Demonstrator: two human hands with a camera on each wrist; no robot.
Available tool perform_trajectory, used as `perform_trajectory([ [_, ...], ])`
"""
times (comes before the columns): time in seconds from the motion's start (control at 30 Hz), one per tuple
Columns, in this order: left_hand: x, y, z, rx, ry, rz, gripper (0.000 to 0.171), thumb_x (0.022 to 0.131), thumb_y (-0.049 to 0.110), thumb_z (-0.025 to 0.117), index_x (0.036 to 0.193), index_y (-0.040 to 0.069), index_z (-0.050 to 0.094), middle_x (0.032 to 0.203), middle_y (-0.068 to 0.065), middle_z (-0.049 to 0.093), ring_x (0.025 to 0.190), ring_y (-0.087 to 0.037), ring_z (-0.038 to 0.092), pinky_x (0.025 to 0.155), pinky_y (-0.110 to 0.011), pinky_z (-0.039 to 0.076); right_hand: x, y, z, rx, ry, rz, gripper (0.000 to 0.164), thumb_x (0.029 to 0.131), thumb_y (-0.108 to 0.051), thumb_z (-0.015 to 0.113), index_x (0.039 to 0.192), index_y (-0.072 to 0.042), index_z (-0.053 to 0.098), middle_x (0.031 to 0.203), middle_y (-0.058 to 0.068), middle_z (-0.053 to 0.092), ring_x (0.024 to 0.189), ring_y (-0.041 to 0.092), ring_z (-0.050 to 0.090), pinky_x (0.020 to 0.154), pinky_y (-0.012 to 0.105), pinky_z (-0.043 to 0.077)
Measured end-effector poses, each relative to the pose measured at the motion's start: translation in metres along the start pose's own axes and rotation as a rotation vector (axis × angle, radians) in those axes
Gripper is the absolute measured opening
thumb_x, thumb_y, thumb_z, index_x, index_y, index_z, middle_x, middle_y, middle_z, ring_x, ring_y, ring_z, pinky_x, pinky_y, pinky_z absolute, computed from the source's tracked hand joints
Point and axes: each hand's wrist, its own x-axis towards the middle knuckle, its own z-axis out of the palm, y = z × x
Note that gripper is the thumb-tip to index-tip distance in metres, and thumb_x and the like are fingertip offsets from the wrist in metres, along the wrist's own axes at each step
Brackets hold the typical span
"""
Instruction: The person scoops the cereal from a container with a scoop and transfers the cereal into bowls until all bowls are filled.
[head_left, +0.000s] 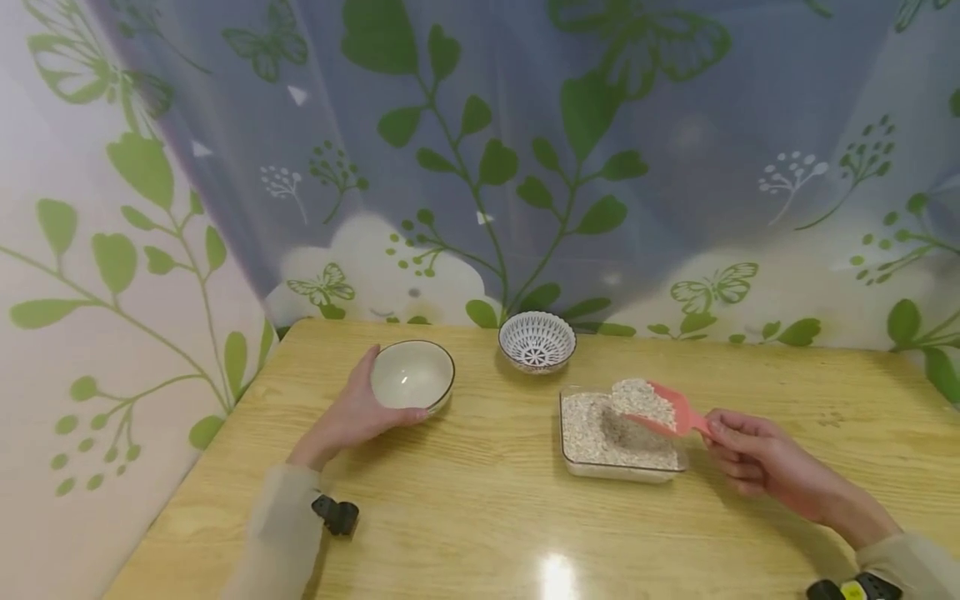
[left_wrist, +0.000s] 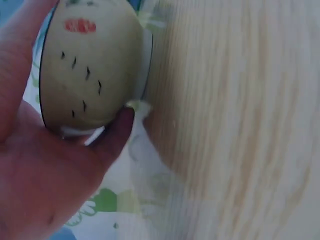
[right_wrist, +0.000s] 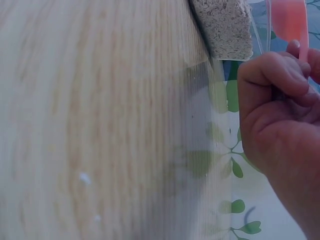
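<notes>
Head view: take the clear container [head_left: 621, 473] as landmark. Above its right part, see a pink scoop [head_left: 681, 413] heaped with pale flakes [head_left: 642, 403], pinched at the handle by the right hand [head_left: 767, 460]. Left of it, note a cream bowl [head_left: 408, 382], spanned between the left hand's [head_left: 358, 413] thumb and fingers; beyond it, a small patterned bowl [head_left: 537, 342]. Judge the scoop light, stiff, prone to spill if tipped; best held near the blade. Left wrist view: see the cream bowl gripped round the wall; probably rigid, slick, breakable, best cradled low. Right wrist view: see fingers curled on the handle beside the container.
</notes>
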Motion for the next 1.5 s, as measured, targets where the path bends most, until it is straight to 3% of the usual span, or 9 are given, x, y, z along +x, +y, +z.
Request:
perform_trajectory([
  [0.27, -0.002, 0.003, 0.005, -0.014, -0.080, 0.058, 0.134, 0.068, 0.041, 0.095, 0.165, 0.014, 0.007, 0.164, -0.025, 0.025, 0.140, -0.048, 0.044, 0.117, -0.064, 0.036, 0.002, 0.000, 0.000, 0.005, -0.021, -0.011, 0.039, 0.114, -0.015, 0.013, 0.108, -0.012, 0.052, 0.072, 0.008, 0.020, 0.054, 0.022, 0.008, 0.052, 0.040, 0.009],
  [0.63, -0.014, 0.026, 0.037, -0.038, -0.187, 0.141, 0.136, 0.063, 0.037, 0.097, 0.165, 0.015, 0.010, 0.164, -0.020, 0.027, 0.141, -0.042, 0.044, 0.119, -0.062, 0.034, 0.008, -0.002, 0.003, -0.010, -0.027, -0.026, 0.037, 0.114, -0.014, 0.015, 0.104, -0.013, 0.051, 0.070, 0.007, 0.018, 0.054, 0.021, 0.009, 0.050, 0.040, 0.007],
  [0.9, -0.019, 0.038, 0.053, -0.091, -0.239, 0.165, 0.139, 0.061, 0.034, 0.098, 0.165, 0.016, 0.008, 0.159, -0.016, 0.038, 0.138, -0.036, 0.049, 0.117, -0.060, 0.038, 0.010, -0.002, 0.003, 0.022, -0.015, -0.032, 0.039, 0.112, -0.010, 0.014, 0.100, -0.013, 0.050, 0.071, 0.004, 0.019, 0.054, 0.019, 0.009, 0.050, 0.039, 0.006],
  [1.23, -0.018, 0.048, 0.063, -0.062, -0.253, 0.163, 0.140, 0.061, 0.037, 0.098, 0.165, 0.023, 0.006, 0.154, -0.015, 0.045, 0.135, -0.034, 0.052, 0.115, -0.059, 0.041, 0.018, -0.012, 0.012, -0.081, 0.072, -0.020, 0.031, 0.112, -0.011, 0.021, 0.093, -0.016, 0.045, 0.071, 0.004, 0.021, 0.054, 0.021, 0.009, 0.051, 0.041, 0.007],
  [1.5, -0.017, 0.047, 0.064, -0.060, -0.259, 0.177, 0.139, 0.061, 0.035, 0.099, 0.165, 0.019, 0.007, 0.154, -0.017, 0.044, 0.135, -0.035, 0.052, 0.116, -0.059, 0.040, 0.033, -0.025, 0.023, -0.170, 0.141, -0.030, 0.030, 0.113, -0.015, 0.027, 0.088, -0.017, 0.043, 0.068, 0.003, 0.018, 0.053, 0.022, 0.008, 0.048, 0.041, 0.005],
])
